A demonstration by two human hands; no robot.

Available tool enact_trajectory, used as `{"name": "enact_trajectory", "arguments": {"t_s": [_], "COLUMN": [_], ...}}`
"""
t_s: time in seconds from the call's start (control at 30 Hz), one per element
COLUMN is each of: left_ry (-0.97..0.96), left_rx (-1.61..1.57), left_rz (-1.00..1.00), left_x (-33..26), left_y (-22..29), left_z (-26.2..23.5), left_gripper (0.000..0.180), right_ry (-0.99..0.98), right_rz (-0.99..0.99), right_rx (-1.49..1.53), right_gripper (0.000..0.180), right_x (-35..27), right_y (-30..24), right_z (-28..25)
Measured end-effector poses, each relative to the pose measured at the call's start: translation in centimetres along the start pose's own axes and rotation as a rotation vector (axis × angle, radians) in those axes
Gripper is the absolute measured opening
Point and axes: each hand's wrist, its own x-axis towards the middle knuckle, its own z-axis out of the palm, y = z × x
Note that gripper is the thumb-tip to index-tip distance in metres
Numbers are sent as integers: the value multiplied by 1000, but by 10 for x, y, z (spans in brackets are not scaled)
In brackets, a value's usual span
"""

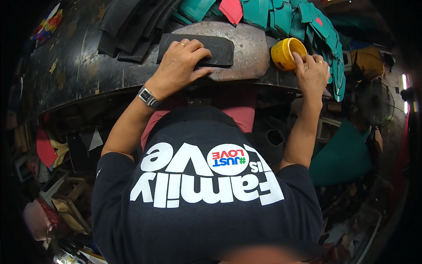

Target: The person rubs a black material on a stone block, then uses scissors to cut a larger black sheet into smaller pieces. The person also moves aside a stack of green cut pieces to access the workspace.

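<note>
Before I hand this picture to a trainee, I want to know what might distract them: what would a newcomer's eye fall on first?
Probably the big white lettering on the dark shirt, low in the middle. Next, the bright yellow container at the upper right, with the right hand at its mouth, and the teal pieces spread beyond it along the top right.

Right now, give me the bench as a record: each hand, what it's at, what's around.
left hand: resting on a black piece, thumb spread
right hand: at the mouth of a yellow tub; fingertips partly hidden, grip unclear
slab: grey, partly under the black piece
worktop: dark, scuffed
upper left: overlapping black strips
upper right: many teal pieces, a pinkish-red piece among them
</note>
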Motion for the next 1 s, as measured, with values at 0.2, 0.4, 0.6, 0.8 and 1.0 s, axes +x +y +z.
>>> {"name": "enact_trajectory", "arguments": {"t_s": [0.2, 0.4, 0.6, 0.8, 1.0], "left_ry": [182, 111, 131, 126, 134], "left_rx": [-69, -33, -60, -78, -77], "left_rz": [32, 44, 16, 5, 5], "left_x": [6, 13, 7, 8, 7], "left_y": [-3, -3, -7, -6, -7], "left_z": [10, 27, 37, 37, 36], "left_gripper": [38, 32, 28, 28, 29], "right_ry": [-12, -51, -244, -263, -362], "right_rz": [-48, -255, -261, -265, -268], "right_rx": [393, 987, 684, 678, 718], "right_gripper": [34, 30, 48, 48, 45], "right_x": [-21, -25, -23, -16, -25], "right_y": [-30, -91, -116, -121, -103], "right_z": [-27, 23, 63, 71, 58]}}
